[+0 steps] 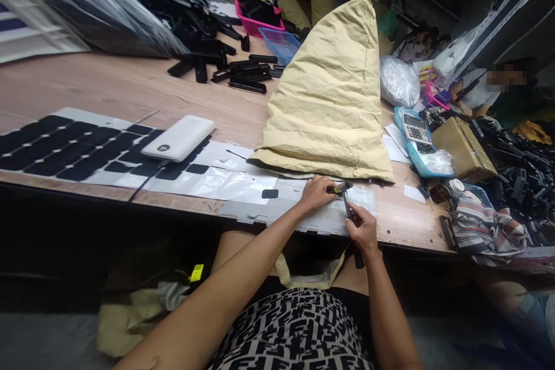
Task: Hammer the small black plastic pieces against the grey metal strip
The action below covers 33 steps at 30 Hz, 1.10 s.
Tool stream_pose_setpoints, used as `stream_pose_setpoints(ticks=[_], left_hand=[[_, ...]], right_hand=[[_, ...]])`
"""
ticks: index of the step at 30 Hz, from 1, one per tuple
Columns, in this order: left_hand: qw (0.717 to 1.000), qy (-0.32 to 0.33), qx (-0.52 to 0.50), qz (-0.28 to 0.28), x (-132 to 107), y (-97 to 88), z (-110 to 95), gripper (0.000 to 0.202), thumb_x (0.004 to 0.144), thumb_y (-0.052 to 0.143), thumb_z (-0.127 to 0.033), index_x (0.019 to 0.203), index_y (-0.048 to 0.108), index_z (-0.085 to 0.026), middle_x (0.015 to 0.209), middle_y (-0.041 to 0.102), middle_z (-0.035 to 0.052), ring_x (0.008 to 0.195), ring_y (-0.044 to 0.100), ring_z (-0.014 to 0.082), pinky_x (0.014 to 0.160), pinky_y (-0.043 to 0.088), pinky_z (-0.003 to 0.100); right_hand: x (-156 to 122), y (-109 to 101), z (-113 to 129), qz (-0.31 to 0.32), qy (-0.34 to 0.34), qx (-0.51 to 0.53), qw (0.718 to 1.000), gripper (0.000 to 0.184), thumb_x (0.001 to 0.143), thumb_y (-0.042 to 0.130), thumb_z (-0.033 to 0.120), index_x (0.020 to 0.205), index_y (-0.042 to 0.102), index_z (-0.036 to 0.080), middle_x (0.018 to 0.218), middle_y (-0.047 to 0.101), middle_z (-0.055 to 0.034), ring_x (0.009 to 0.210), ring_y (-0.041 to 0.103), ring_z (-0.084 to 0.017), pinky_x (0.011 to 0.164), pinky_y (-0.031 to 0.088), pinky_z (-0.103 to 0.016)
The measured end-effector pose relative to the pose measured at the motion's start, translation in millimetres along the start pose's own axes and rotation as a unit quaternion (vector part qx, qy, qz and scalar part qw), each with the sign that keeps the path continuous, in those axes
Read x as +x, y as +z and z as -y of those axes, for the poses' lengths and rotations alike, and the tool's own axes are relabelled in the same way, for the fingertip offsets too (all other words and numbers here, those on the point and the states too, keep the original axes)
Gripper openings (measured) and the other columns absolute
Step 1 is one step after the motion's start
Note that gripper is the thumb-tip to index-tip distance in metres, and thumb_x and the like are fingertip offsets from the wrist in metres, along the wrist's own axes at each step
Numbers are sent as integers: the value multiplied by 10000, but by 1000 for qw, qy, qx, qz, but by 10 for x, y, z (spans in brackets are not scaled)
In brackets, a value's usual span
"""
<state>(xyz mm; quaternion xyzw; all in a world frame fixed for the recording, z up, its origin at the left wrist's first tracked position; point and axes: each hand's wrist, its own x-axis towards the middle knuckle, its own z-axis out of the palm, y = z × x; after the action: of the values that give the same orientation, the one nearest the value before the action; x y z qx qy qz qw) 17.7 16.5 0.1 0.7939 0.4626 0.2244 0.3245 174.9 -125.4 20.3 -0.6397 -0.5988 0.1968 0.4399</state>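
My right hand (363, 229) is closed around a small hammer (346, 203), whose dark grip end sticks out below the palm. The hammer's head is at the fingertips of my left hand (318, 192). That hand rests low over the table's front edge with its fingers pressed together; what they pinch is too small to make out. Beneath both hands lies a grey board (286, 217) with a clear plastic piece. Just behind them stands a large pale yellow cloth sack (329, 92), its lower edge close to my left hand. A black rounded patch (270, 193) lies to the left.
On the left, a white power bank (178, 137) lies on a sheet of black patches (65, 147). Black parts (247, 72) are heaped behind, near a pink basket (260, 24). To the right are a calculator (417, 129), a cardboard box (463, 149) and a striped cloth (488, 222). Other people sit nearby.
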Motion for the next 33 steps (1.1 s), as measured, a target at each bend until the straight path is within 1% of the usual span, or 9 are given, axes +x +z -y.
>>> stream_pose_setpoints(ticks=[7,10,13,17,20,23,28,31,33], left_hand=[[1000,10,-7,5,-14,4,19,173,790,727,-329,949,768,-278,1032,708,19,1050,553,265,909,381,393],[1000,21,-4,13,-22,8,42,164,843,669,-354,953,770,-285,1021,692,21,1046,544,259,901,371,394],[999,28,0,19,-21,23,79,191,889,608,-361,966,767,-287,1033,682,20,1045,534,250,904,362,398],[999,35,-2,27,-21,29,114,185,886,606,-354,952,760,-276,1030,674,23,1044,523,245,915,361,400],[998,53,-10,34,-85,6,121,156,865,617,-318,915,752,-258,1000,663,25,1044,516,247,941,364,412],[995,81,-21,53,-271,-33,128,137,846,634,-285,915,744,-243,1011,644,31,1064,508,257,973,365,436],[980,169,-47,90,-825,-83,137,85,818,693,-269,887,741,-254,1180,612,35,1188,485,271,1052,357,454],[977,196,-24,86,-1138,-66,118,84,767,763,-260,846,734,-260,1326,578,36,1295,436,308,1099,334,485],[977,200,-1,68,-1260,-32,97,146,731,807,-270,851,725,-253,1392,553,47,1338,405,334,1120,318,506]], right_hand=[[23,-76,-269,-83,91,61,991,494,762,670,291,1234,725,157,831,640,-24,667,529,-129,646,494,-281],[43,-100,-329,-91,120,64,987,533,755,673,321,1252,711,132,808,622,-17,632,496,-115,599,466,-264],[56,-91,-340,-92,132,61,985,532,737,681,322,1231,723,129,795,615,-9,605,465,-100,582,455,-253],[64,-81,-329,-93,133,62,985,520,715,680,317,1196,742,128,784,611,-8,591,446,-95,567,445,-249],[66,-90,-326,-90,137,65,984,536,717,673,329,1203,736,111,785,604,-11,585,436,-93,573,443,-256],[64,-99,-324,-84,139,65,985,541,724,676,343,1213,731,118,789,597,-7,600,446,-98,588,449,-259],[59,-95,-315,-88,136,71,984,547,723,681,340,1223,726,122,795,591,-6,617,454,-103,587,446,-257],[58,-90,-312,-86,135,71,985,537,722,681,330,1219,730,131,793,591,-6,614,450,-103,582,443,-256],[53,-88,-317,-87,137,73,984,532,719,683,328,1211,733,132,794,593,-6,611,449,-101,579,440,-254]])
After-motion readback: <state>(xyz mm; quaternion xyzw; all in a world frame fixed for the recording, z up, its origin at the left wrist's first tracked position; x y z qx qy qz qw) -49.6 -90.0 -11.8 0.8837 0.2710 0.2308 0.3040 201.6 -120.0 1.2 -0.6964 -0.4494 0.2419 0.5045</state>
